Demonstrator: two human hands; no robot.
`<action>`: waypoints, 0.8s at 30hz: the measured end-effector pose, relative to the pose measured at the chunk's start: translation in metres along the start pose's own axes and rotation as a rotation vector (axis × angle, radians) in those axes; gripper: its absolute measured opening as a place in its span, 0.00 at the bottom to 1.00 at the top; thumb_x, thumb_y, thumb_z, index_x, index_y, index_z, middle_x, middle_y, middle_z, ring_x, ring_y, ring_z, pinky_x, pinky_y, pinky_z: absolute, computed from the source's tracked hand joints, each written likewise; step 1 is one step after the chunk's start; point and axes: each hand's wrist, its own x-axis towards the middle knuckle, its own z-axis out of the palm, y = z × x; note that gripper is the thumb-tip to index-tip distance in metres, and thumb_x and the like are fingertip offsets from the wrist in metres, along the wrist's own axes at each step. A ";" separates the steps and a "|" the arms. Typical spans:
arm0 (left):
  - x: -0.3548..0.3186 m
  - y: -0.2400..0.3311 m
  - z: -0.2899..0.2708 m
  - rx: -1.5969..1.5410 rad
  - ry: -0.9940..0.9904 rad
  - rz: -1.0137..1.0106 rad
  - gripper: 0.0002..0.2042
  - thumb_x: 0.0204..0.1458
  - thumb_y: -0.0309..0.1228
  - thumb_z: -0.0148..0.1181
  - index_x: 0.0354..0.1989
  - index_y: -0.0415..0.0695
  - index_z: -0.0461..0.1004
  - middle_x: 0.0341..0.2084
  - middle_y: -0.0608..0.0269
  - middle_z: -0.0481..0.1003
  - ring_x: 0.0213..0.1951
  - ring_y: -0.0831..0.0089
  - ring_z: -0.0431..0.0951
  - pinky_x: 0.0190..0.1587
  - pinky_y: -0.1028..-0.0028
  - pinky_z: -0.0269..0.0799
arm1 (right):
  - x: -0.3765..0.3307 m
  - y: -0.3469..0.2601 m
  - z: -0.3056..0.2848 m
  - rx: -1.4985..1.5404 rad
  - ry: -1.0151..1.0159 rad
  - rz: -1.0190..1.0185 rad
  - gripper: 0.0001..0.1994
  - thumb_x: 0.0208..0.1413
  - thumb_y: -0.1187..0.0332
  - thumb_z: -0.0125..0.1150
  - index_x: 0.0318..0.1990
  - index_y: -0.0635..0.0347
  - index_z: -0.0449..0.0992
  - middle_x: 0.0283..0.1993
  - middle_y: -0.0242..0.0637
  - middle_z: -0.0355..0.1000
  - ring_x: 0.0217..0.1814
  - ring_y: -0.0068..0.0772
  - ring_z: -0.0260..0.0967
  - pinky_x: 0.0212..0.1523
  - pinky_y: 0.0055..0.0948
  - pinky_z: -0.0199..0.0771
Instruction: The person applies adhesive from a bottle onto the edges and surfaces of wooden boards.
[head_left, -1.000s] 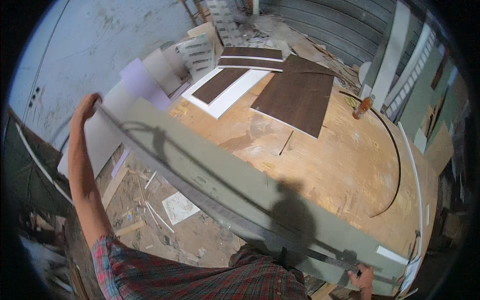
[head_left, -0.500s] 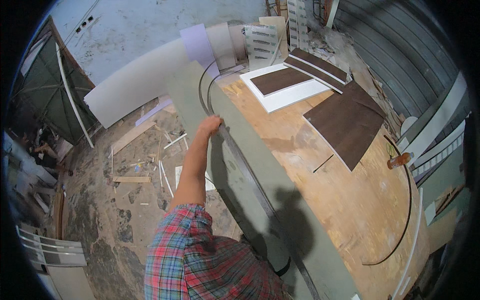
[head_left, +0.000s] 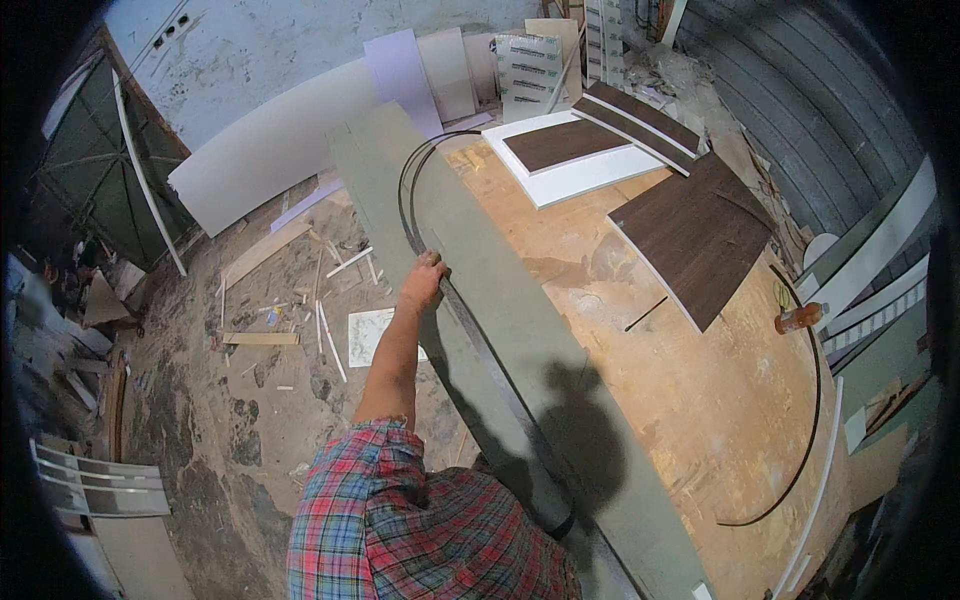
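My left hand [head_left: 425, 278] reaches far forward, its fingers closed on a long, thin dark grey edging strip [head_left: 480, 348]. Under it lies a long grey-green board [head_left: 395, 150]. Beyond the hand, the strip bends into narrow loops over the board's far end. Toward me it runs along the board down to the lower edge of the view. My plaid sleeve [head_left: 345, 500] covers the upper arm. My right hand is out of view.
A wooden worktop [head_left: 720, 420] to the right bears dark brown panels [head_left: 690, 235], a white panel [head_left: 560, 185], a curved black strip [head_left: 818, 400] and an orange bottle [head_left: 800, 318]. Offcuts, including a short plank [head_left: 262, 339], litter the floor. Large sheets [head_left: 270, 145] lean against the blue wall.
My left hand has come slightly nearer along the board, still closed on the strip. The loops at the far end have shifted, and one now reaches right toward the white panel.
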 end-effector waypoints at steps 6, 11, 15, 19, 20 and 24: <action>-0.026 -0.001 0.020 -0.140 0.057 0.039 0.21 0.44 0.18 0.60 0.50 0.41 0.69 0.60 0.46 0.64 0.67 0.49 0.57 0.68 0.60 0.59 | 0.025 0.084 0.050 -0.771 -0.127 0.145 0.43 0.53 0.31 0.49 0.56 0.68 0.74 0.60 0.58 0.68 0.64 0.61 0.63 0.61 0.62 0.60; -0.056 0.025 0.021 -0.092 0.027 0.007 0.29 0.43 0.19 0.61 0.59 0.40 0.64 0.65 0.49 0.59 0.70 0.50 0.54 0.71 0.60 0.54 | 0.002 0.102 0.072 -0.869 0.231 0.193 0.47 0.57 0.31 0.41 0.67 0.70 0.59 0.66 0.69 0.56 0.68 0.64 0.56 0.65 0.65 0.54; -0.069 0.033 0.005 -0.074 -0.037 0.007 0.36 0.42 0.19 0.63 0.64 0.40 0.60 0.67 0.50 0.57 0.71 0.52 0.52 0.72 0.61 0.51 | 0.003 0.034 0.007 -0.681 -0.364 0.107 0.48 0.57 0.31 0.44 0.70 0.68 0.53 0.67 0.64 0.56 0.67 0.71 0.55 0.66 0.63 0.54; -0.080 0.060 -0.007 -0.065 -0.113 0.012 0.37 0.41 0.19 0.62 0.66 0.38 0.58 0.68 0.48 0.56 0.71 0.51 0.51 0.72 0.62 0.50 | 0.011 0.034 0.027 -0.310 -0.009 0.128 0.48 0.57 0.32 0.45 0.70 0.68 0.53 0.67 0.64 0.57 0.66 0.71 0.56 0.65 0.63 0.56; -0.084 0.062 -0.004 -0.071 -0.111 0.014 0.38 0.41 0.19 0.60 0.67 0.38 0.57 0.68 0.47 0.55 0.71 0.50 0.51 0.73 0.61 0.50 | 0.016 0.031 0.031 -0.242 0.046 0.115 0.48 0.57 0.32 0.45 0.70 0.68 0.53 0.67 0.64 0.57 0.66 0.70 0.56 0.65 0.62 0.56; -0.093 0.081 0.009 -0.078 -0.133 0.044 0.37 0.43 0.20 0.58 0.67 0.36 0.55 0.69 0.44 0.54 0.72 0.49 0.49 0.73 0.61 0.49 | 0.038 0.025 0.043 -0.050 0.196 0.074 0.47 0.57 0.33 0.46 0.70 0.68 0.53 0.66 0.64 0.58 0.65 0.70 0.57 0.64 0.62 0.57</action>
